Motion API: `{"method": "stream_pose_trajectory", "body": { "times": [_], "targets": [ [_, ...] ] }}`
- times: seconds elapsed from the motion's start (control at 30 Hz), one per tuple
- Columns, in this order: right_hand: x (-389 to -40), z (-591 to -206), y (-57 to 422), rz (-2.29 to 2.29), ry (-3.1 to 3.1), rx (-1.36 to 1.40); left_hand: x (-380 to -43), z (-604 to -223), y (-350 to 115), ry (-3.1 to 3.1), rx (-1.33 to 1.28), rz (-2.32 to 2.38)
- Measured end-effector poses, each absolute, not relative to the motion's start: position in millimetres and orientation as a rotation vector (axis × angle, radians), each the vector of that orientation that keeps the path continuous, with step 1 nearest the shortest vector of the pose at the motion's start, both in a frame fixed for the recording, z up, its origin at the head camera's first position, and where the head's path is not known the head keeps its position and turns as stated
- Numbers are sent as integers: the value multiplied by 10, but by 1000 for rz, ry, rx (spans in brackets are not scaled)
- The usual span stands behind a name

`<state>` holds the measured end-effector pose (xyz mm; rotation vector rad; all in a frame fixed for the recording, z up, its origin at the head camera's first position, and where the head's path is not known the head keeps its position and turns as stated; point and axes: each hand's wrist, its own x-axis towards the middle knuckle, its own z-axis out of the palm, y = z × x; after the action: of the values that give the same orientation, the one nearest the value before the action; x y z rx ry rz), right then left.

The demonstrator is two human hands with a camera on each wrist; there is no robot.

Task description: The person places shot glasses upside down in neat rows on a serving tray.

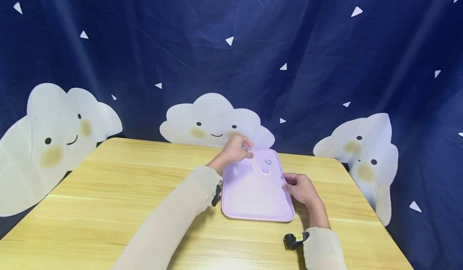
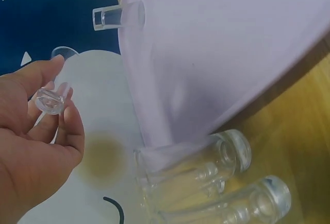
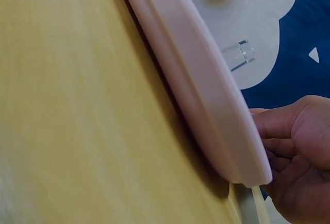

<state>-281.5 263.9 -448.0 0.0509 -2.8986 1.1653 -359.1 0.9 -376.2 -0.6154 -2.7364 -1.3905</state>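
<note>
A lilac tray point(image 1: 253, 197) with a raised rim lies on the wooden table. In the left wrist view my left hand point(image 2: 44, 141) holds a small clear glass point(image 2: 50, 100) between thumb and fingers. That hand point(image 1: 236, 149) is over the tray's far left corner in the head view. Another clear glass point(image 2: 118, 15) stands upright on the tray, also visible past the rim in the right wrist view. My right hand point(image 1: 302, 187) grips the tray's right edge; in the right wrist view, the rim partly hides its fingers point(image 3: 278, 123).
Clear glasses with thick bases point(image 2: 237, 152) stand beside the tray in the left wrist view; my left arm seems to hide them in the head view. The wooden table point(image 1: 108, 189) extends widely to the left. A dark blue cloud-print curtain point(image 1: 217, 61) hangs behind its far edge.
</note>
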Motion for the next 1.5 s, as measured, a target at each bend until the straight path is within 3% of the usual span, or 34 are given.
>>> {"method": "stream_pose_trajectory", "body": {
  "times": [0.3, 0.8, 1.5],
  "targets": [
    [-2820, -4482, 2630, 1178, -2900, 25, -3575, -3804, 84, -2795, -475, -1361],
    [-2804, -4469, 2623, 1203, -2888, 16, -3605, -3913, 188, -2789, -512, -1292],
    [-2816, -4478, 2634, 1223, -2885, 3, -3578, -4128, 360, -2820, -356, -1360]
  ]
}}
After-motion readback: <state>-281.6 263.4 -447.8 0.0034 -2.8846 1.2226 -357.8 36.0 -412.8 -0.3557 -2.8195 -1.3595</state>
